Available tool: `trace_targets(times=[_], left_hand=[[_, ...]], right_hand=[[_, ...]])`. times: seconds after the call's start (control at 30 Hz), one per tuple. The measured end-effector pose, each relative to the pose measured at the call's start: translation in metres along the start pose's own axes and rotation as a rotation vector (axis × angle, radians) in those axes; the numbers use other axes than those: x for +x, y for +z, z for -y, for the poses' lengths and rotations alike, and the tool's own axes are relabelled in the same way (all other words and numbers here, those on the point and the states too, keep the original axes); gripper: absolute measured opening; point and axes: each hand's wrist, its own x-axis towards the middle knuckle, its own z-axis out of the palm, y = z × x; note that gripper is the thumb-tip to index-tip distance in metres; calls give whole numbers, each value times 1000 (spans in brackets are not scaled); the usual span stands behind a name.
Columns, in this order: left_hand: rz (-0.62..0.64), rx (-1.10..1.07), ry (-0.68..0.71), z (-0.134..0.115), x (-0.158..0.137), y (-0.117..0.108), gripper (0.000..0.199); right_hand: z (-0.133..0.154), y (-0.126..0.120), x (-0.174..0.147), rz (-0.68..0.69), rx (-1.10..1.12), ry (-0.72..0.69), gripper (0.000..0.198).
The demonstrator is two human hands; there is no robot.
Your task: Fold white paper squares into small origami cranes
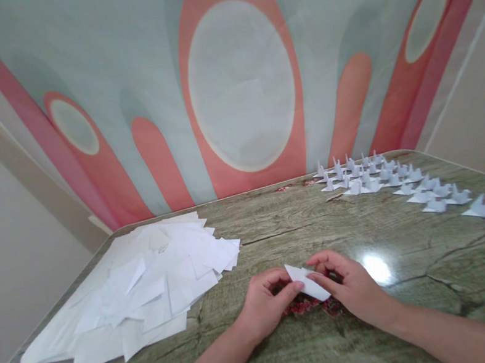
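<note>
A small folded white paper (310,285) is held between my two hands, just above the table near its front middle. My left hand (268,302) pinches its left end between thumb and fingers. On the other side, my right hand (347,282) has its thumb and fingertips closed on the paper's right edge. The paper looks like a narrow, slanted shape with a pointed top left corner. Some of its folds are hidden by my fingers.
Loose white paper sheets (148,285) lie in a wide overlapping pile at the left. Several folded paper cranes (434,205) stand in rows at the right and back right. The wood-patterned table (273,226) meets a patterned backdrop (260,175) behind.
</note>
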Motion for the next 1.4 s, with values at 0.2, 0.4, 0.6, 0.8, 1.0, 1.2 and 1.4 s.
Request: trace_targets(times=[0.2, 0.4, 0.6, 0.8, 1.0, 1.2, 1.4], left_hand=[[-62, -173, -39, 7, 3, 3, 26], [-126, -104, 19, 7, 2, 2, 23], [-122, 146, 37, -3, -6, 6, 33], [-152, 239, 43, -6, -8, 13, 30], [-140, 352, 228, -9, -8, 9, 31], [-91, 279, 222, -10, -11, 4, 47], [-98, 165, 213, -7, -7, 1, 19]], right_hand=[[5, 1, 0, 60, 6, -11, 24], [5, 1, 2, 163, 96, 38, 22], [1, 1, 3, 120, 73, 64, 25], [2, 0, 5, 8, -46, -33, 21], [4, -3, 3, -9, -75, -102, 16], [7, -5, 2, -32, -73, -193, 13], [9, -6, 0, -57, -56, -315, 10]])
